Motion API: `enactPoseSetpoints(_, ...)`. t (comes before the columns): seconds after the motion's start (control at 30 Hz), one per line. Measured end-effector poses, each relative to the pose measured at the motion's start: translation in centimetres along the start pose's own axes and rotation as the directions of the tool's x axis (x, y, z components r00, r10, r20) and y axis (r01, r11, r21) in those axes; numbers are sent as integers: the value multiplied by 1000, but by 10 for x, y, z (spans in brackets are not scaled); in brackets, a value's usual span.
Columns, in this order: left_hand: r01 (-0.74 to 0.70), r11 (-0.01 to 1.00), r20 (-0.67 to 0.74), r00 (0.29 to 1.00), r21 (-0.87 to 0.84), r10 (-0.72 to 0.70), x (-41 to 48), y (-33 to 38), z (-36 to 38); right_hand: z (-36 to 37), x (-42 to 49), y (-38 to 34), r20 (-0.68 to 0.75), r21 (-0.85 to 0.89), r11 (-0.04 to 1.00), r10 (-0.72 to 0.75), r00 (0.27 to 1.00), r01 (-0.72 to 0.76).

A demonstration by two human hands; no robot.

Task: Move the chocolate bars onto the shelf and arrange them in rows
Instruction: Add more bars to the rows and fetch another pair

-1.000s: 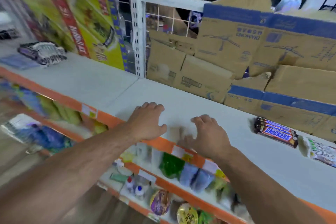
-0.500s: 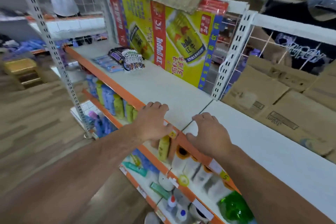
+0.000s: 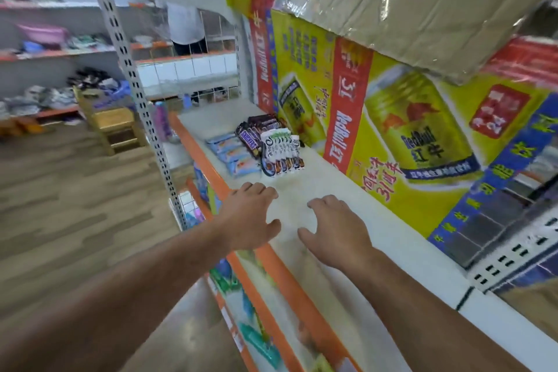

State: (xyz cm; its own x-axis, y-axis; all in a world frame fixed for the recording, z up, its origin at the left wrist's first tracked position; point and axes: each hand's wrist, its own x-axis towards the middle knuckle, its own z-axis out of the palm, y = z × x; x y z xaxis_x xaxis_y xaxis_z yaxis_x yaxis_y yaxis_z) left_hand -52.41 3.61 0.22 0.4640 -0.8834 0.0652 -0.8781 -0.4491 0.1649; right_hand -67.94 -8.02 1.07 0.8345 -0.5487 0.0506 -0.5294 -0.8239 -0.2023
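Two bare hands hover palm-down over the white shelf [image 3: 401, 244], the left hand [image 3: 250, 217] by the orange front edge [image 3: 280, 272], the right hand [image 3: 335, 232] just to its right. Both have fingers spread and loosely bent, holding nothing. The chocolate bars lie farther along the shelf, beyond the fingertips and apart from them: white Dove bars [image 3: 280, 154] nearest, dark Snickers bars [image 3: 250, 136] stacked behind them, and blue-wrapped packs [image 3: 234, 154] to their left. A yellow Red Bull carton [image 3: 392, 130] stands along the right.
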Motion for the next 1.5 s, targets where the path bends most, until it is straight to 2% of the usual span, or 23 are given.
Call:
enactPoseSetpoints(0.23,5,1000,16,1000,9,-5,69,-61,0,18,86,-19,26,38,999,-22,999,21)
enactPoseSetpoints(0.47,-68,996,-48,997,-58,65,142,-125,0,34,152,-41,-61,31,997,77,995,-75)
enactPoseSetpoints(0.63,-283,957,-103,952,55,288,206,-181,3,42,195,-64,-74,-3,963,269,960,-270)
enactPoseSetpoints(0.8,-497,857,-27,863,136,505,247,-206,3,55,216,-88,-53,-80,900,425,904,-428)
enactPoseSetpoints(1.1,-645,752,71,751,-134,657,282,-224,-5,56,229,-117,-72,-117,773,619,782,-623)
enactPoseSetpoints(1.33,-550,677,81,744,-490,663,275,-198,-34,37,198,-117,-80,-157,732,660,747,-663)
enactPoseSetpoints(1.5,-551,563,98,656,-616,749,258,-146,-31,32,138,-113,-90,-171,680,710,698,-713)
